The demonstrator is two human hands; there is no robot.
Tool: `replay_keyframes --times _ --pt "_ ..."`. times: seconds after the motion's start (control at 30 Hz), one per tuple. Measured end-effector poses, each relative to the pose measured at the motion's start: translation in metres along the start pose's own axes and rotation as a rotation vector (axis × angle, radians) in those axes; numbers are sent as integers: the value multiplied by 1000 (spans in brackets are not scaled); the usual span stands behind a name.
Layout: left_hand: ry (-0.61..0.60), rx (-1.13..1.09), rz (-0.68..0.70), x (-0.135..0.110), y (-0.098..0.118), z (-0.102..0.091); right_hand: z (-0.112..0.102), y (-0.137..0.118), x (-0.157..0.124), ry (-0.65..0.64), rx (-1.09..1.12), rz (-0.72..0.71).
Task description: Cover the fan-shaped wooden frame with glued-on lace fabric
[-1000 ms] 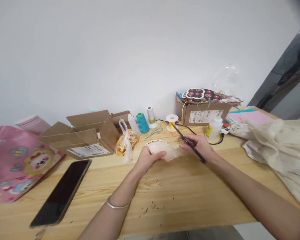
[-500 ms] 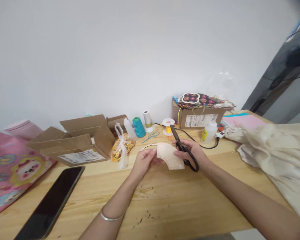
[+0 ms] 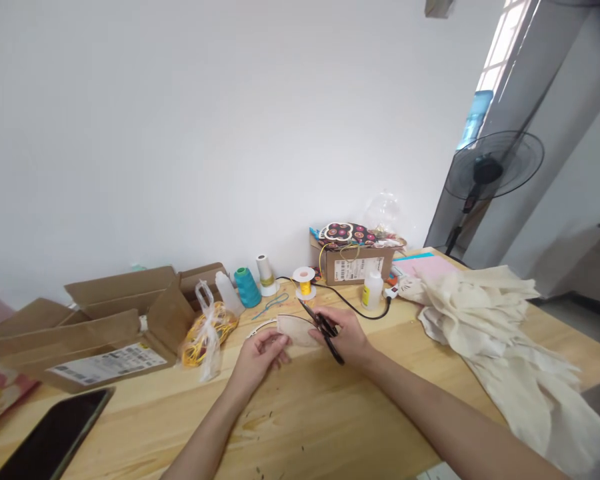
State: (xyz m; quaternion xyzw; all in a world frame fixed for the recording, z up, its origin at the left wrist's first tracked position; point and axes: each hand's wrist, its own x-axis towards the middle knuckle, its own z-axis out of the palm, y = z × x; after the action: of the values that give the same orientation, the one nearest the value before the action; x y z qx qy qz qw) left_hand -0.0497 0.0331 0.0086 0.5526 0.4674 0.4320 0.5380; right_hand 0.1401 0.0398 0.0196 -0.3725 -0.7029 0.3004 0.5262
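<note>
Cream fabric between left hand, pinching its edge, and right hand, gripping black scissors.

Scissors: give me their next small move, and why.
Probably angle the scissors toward the edge of the cream fabric piece: the right hand holds them beside it, tips pointing past it toward the yellow thread spool, while the left hand holds the fabric's left end.

a small cream cloth spreads out beside black scissors, slanted with tips pointing away
</note>
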Motion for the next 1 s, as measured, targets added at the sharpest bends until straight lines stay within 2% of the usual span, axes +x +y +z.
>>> replay_keyframes --times 0.1,0.23,0.33,0.43,0.57,0.63,0.83,1.0 --pt "1 -54 -18 -1 0 4 1 -2 -2 19 22 15" --pt "-31 -58 56 -4 3 16 10 2 -4 -23 315 176" --pt "-3 -16 76 -6 3 18 16 6 -5 -84 452 232" --pt "17 111 71 -8 5 12 16 8 -3 -71 505 285" --pt "-35 389 172 -13 11 4 10 8 1 41 511 367" --pt "-44 413 200 -15 13 1 7 7 2 60 506 378" --pt "57 69 136 -12 11 -4 6 2 -1 0 536 387" --pt "113 -209 108 -11 10 7 10 -1 -3 -27 555 403"
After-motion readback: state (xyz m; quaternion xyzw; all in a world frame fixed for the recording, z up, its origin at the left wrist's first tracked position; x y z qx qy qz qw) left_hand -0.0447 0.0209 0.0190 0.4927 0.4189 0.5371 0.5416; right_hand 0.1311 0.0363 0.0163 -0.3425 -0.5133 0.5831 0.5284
